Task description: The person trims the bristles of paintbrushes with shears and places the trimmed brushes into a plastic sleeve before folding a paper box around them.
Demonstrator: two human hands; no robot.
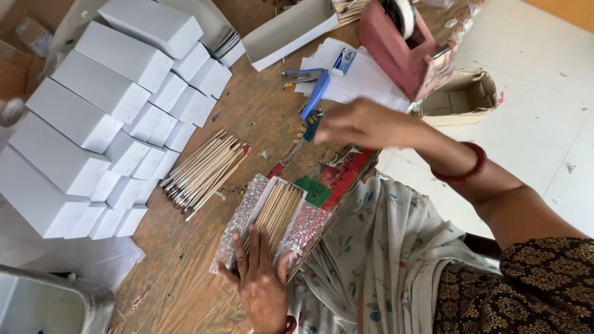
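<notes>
Left hand (263, 281) fingers spread flat on bubble-wrapped stick bundle (278, 216), right hand (359, 124) fingers closed around green-handled scissors (309, 128)

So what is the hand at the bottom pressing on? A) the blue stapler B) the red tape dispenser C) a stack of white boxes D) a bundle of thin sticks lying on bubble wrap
D: the left hand lies flat on a bundle of thin sticks that rests on the bubble wrap, while the white boxes, the red tape dispenser and the blue stapler sit farther up the table.
</notes>
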